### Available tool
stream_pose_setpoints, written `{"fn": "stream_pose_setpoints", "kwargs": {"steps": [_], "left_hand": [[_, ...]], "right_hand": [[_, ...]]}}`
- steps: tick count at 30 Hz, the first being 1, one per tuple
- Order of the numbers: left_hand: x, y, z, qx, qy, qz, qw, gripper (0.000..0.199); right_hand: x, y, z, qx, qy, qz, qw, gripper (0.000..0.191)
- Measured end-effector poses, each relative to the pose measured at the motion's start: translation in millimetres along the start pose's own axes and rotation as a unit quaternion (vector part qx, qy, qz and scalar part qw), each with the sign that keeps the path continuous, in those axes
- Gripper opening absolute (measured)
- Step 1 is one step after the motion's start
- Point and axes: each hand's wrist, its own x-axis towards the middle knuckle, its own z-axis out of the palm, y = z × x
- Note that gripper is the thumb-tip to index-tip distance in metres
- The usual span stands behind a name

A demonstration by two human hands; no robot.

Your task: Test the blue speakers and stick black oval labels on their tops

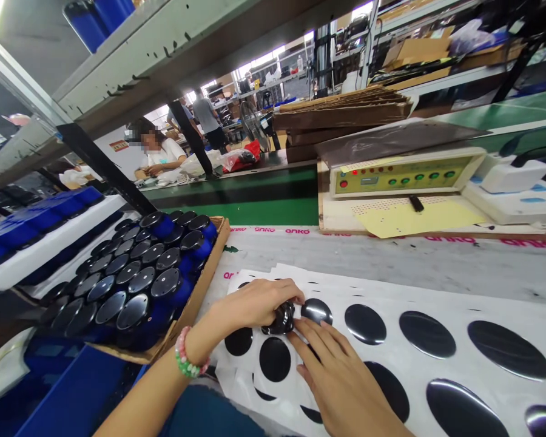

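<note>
My left hand (261,301), with a beaded bracelet (186,355) at the wrist, is closed around a small glossy black piece (282,320). The fingers partly cover this piece, so I cannot make out its full shape. It is down at the white sheet (414,297), which carries rows of shiny black oval stickers (365,323). My right hand (330,364) lies over the same sheet with its fingers stretched out, fingertips close beside the black piece. One black sticker (275,359) shows just below the left hand.
On the left, a cardboard tray (200,291) holds many dark blue cups (168,282) with black bases up. A control box (404,175) and yellow sheet (418,213) stand at the back right. Behind them is a green conveyor (273,203); a co-worker (157,152) sits beyond.
</note>
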Motion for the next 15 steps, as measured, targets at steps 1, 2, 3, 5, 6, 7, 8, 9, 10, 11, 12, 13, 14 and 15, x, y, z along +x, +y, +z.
{"fn": "stream_pose_setpoints", "kwargs": {"steps": [1,2,3,5,6,7,8,9,10,11,12,13,14,15], "left_hand": [[1,0,-1.3,0.008,-0.01,0.003,1.0,0.059],[1,-1,-2.1,0.016,-0.018,0.005,1.0,0.058],[1,-1,-2.2,0.023,-0.024,0.006,0.999,0.057],[-3,-2,-0.3,0.039,-0.03,0.002,0.999,0.055],[-6,-4,1.6,0.048,-0.028,-0.005,0.998,0.056],[-10,-5,4.1,0.059,-0.022,-0.015,0.998,0.059],[-15,-7,6.7,0.07,-0.015,-0.029,0.997,0.064],[-19,-9,9.3,0.08,-0.006,-0.044,0.996,0.069],[-24,-10,11.6,0.088,0.002,-0.057,0.994,0.075],[-28,-12,13.4,0.092,0.008,-0.067,0.993,0.078],[-31,-13,14.6,0.094,0.012,-0.071,0.993,0.08],[-34,-14,15.1,0.093,0.014,-0.071,0.993,0.079],[-36,-13,15.0,0.091,0.015,-0.067,0.993,0.077],[-36,-13,14.3,0.089,0.016,-0.063,0.994,0.075]], "right_hand": [[0,-1,1,0.008,0.003,0.008,1.0,0.029],[-1,-1,2,0.016,0.007,0.02,1.0,0.028],[-1,-1,3,0.023,0.008,0.028,0.999,0.027],[-1,-1,3,0.028,0.0,0.034,0.999,0.028],[-1,-1,2,0.027,-0.005,0.031,0.999,0.03],[-1,-1,2,0.026,-0.01,0.026,0.999,0.031],[-1,-1,1,0.025,-0.012,0.023,0.999,0.032],[-1,0,1,0.026,-0.01,0.023,0.999,0.031],[0,0,1,0.028,-0.006,0.026,0.999,0.03],[0,0,1,0.032,-0.003,0.031,0.999,0.029],[0,-1,1,0.035,-0.003,0.037,0.999,0.029],[0,-1,2,0.037,-0.003,0.044,0.998,0.029],[0,-1,2,0.037,-0.004,0.045,0.998,0.029],[0,-1,2,0.037,-0.007,0.043,0.998,0.029]]}}
